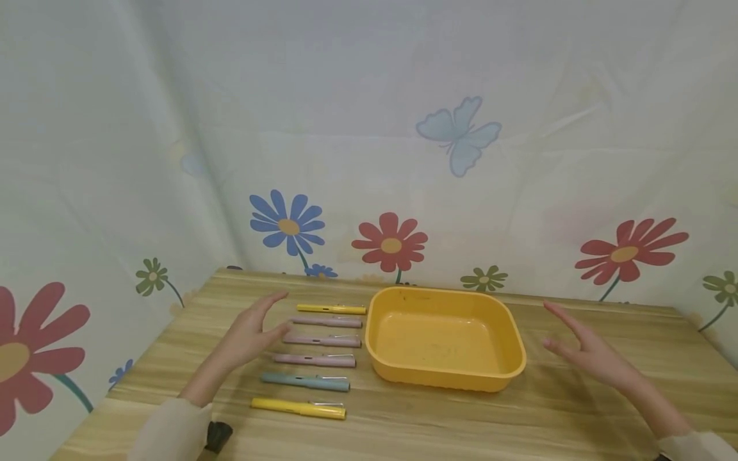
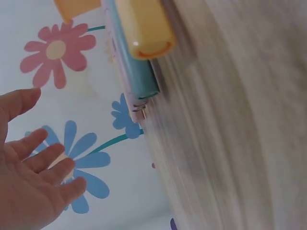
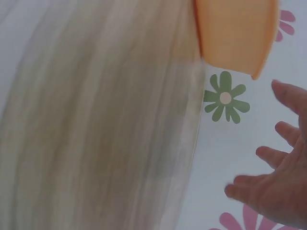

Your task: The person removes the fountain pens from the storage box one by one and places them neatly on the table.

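Several capped pens lie in a column on the wooden table, left of a yellow plastic tray (image 1: 444,379). From back to front come a yellow pen (image 1: 331,309), three pale pink pens (image 1: 314,360), a teal pen (image 1: 305,382) and another yellow pen (image 1: 298,408). My left hand (image 1: 250,336) hovers by the left ends of the pink pens, fingers spread and holding nothing. To the right of the tray, my right hand (image 1: 594,355) is held in the air with thumb and fingers apart, also bare. The left wrist view shows the teal pen (image 2: 139,72) end-on beside the front yellow pen (image 2: 146,28).
The tray's raised rim (image 1: 373,333) stands close to the pens' right ends. Behind the wood-grain table (image 1: 438,429) hangs a pale curtain (image 1: 346,128) printed with flowers and a butterfly. A dark object (image 1: 219,436) shows at the left sleeve.
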The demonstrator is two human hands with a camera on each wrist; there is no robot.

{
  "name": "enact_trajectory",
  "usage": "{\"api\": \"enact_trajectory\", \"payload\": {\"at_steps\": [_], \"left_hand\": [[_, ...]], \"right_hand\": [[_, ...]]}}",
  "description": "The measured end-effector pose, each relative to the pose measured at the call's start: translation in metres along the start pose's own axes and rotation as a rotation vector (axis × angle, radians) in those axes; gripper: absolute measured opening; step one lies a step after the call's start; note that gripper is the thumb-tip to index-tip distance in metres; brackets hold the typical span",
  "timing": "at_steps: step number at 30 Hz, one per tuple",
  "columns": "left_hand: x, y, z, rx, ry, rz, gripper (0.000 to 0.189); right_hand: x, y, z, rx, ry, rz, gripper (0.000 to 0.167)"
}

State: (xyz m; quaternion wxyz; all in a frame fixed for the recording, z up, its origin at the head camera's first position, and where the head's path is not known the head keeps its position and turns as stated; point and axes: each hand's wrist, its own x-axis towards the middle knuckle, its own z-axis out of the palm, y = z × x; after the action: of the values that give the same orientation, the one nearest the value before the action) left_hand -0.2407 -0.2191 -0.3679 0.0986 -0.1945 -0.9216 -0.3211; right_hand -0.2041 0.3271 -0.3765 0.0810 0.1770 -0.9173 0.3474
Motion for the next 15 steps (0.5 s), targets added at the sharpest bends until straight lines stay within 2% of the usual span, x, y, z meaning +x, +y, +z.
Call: {"api": "enact_trajectory", "payload": {"at_steps": [3,11,15], "left_hand": [[0.002,-0.002,0.002,0.091,0.015,0.015,0.057],[0.001,0.003,0.004,0.297,0.014,-0.015,0.059],[0.001,0.004,0.007,0.374,0.005,-0.017,0.061]], "right_hand": [[-0.003,0.0,0.001,-0.099,0.028,-0.031,0.066],[-0.009,0.0,0.003,-0.321,0.005,0.058,0.071],[-0.012,0.0,0.005,-0.379,-0.015,0.093,0.071]]}}
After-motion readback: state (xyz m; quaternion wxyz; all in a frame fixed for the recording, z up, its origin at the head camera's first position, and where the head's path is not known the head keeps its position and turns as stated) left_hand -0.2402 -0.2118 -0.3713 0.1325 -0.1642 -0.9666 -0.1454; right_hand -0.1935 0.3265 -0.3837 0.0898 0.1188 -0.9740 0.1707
